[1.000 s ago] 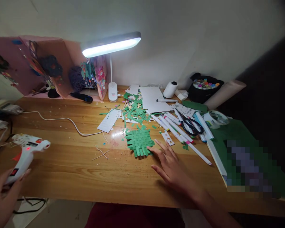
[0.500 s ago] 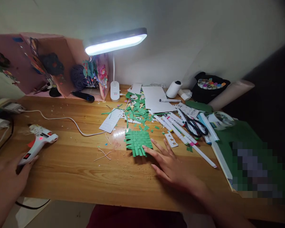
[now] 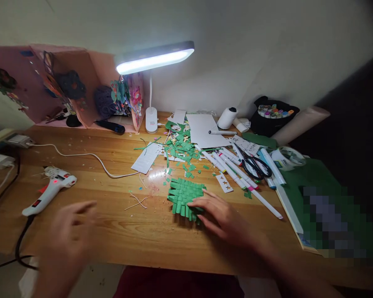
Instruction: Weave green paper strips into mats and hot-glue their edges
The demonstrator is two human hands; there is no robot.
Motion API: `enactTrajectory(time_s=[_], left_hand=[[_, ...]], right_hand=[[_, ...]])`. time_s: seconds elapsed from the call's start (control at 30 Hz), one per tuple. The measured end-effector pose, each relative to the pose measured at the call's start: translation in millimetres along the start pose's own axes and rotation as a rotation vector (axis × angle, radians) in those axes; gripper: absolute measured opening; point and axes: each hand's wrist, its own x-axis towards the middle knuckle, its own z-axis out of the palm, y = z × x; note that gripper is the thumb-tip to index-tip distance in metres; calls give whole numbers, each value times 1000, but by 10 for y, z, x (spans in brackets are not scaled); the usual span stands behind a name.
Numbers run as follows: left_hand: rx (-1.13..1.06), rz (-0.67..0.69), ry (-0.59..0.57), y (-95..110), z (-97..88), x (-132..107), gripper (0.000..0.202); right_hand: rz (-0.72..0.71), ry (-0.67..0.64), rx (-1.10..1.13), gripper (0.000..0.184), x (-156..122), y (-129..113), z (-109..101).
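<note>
My right hand (image 3: 222, 215) grips the near right edge of a green woven paper square (image 3: 185, 196), index finger on top and thumb at its near edge. Loose strip ends stick out around the weave. My left hand (image 3: 70, 236), blurred by motion, is over the front left of the table with fingers apart and nothing seen in it. Left of it, a white hot glue gun (image 3: 46, 194) lies on the wood with its red light on and its black cord trailing off the near edge.
Green paper scraps (image 3: 182, 142) lie beyond the square. Markers (image 3: 236, 169) and black-handled scissors (image 3: 255, 163) spread to the right. A lit desk lamp (image 3: 155, 60) stands at the back, beside a pink box (image 3: 95, 74). A white cable (image 3: 93, 157) crosses the left side.
My left hand has let go of the glue gun and moved right. My right hand has taken hold of the woven square, which has shifted nearer and turned slightly.
</note>
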Motion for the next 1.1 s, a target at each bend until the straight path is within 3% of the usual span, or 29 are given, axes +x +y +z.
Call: enactTrajectory(time_s=[0.07,0.13,0.2,0.27,0.37,0.43,0.63,0.7,0.8,0.93,1.1], left_hand=[[-168,192,-174,581,151,-93,23],[-259,388,-223,1022,329,-123,21],[-264,559,-221,1295,487,-105,29],[-244,600,-188,1430,582,-85,23],[-287,496,-94,1484,595,-107,4],[-330,498,-89,1484,572,-138,7],[-155,709,-338,1439,732,-124,36],[-104,728,-365,1414,806,-109,37],[-74,751,-372,1386,842,-109,38],[-63,757,-352,1375,813,-124,38],[-84,761,-307,1383,820,-133,35]], right_hand=[[51,3,127,28,67,8,-55],[106,31,210,23,151,36,-122],[130,0,266,20,232,74,-178],[157,-69,360,18,287,114,-201],[211,-140,536,17,311,170,-169],[220,-157,616,18,301,200,-128],[223,-160,711,34,237,250,-124],[257,-23,622,33,222,285,-154],[292,196,258,33,228,362,-169],[288,128,-57,24,291,398,-118],[298,127,65,8,358,347,-61]])
